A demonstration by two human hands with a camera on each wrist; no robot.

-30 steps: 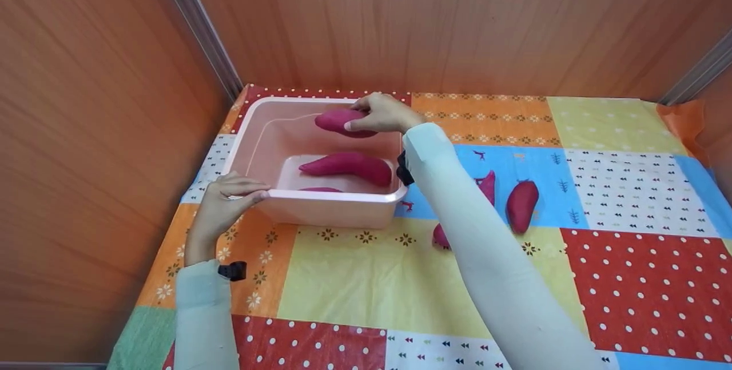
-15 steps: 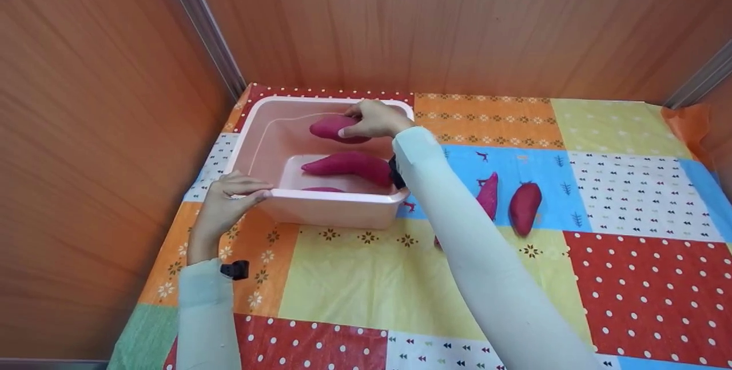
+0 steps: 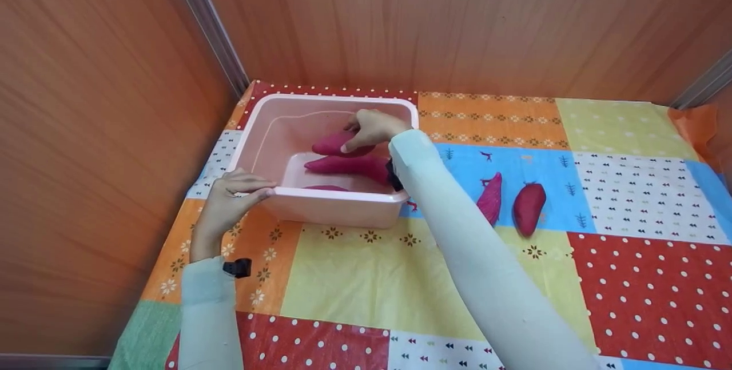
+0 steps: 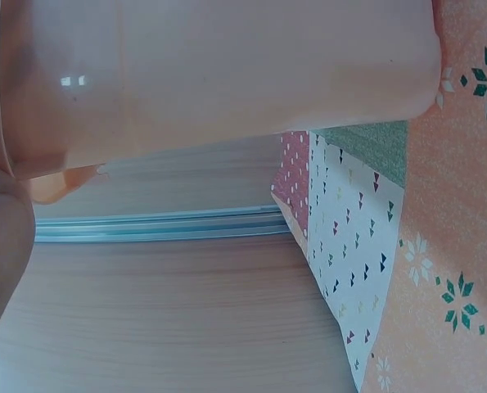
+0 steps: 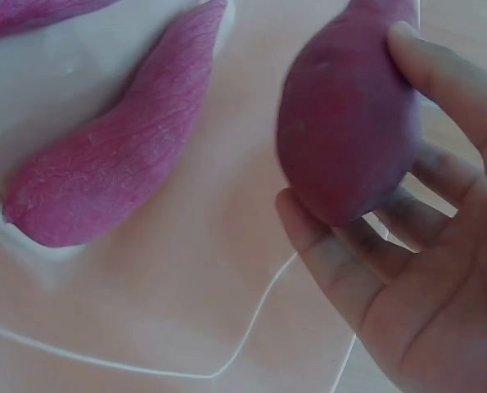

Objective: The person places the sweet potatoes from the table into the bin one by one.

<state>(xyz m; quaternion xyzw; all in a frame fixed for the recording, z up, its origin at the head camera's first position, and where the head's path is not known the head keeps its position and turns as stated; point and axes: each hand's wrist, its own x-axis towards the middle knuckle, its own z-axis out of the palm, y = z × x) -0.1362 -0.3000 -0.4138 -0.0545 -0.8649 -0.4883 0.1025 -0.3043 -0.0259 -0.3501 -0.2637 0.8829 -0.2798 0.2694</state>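
Note:
A pink plastic tub [image 3: 337, 210] stands at the back left of the cloth. My left hand [image 3: 229, 204] pinches its near left rim between thumb and fingers; the left wrist view shows the tub's outer wall [image 4: 268, 65] beside that hand. Inside the tub, my right hand [image 3: 374, 127] grips a purple-red sweet potato [image 5: 345, 115], thumb on one side and fingers on the other. Below it a long sweet potato [image 3: 349, 165] lies on the tub floor. Another sweet potato [image 3: 326, 188] is mostly hidden behind the near rim.
Two more sweet potatoes, a slim one [image 3: 490, 201] and a thicker one [image 3: 529, 209], lie on the patchwork cloth [image 3: 337, 278] right of the tub, by the right forearm. Wood-grain panels [image 3: 457, 27] close in the back and left side.
My right hand has lowered the sweet potato deeper into the tub, moving slightly left at first. My left hand stays on the rim. The right forearm now hides a sweet potato seen earlier.

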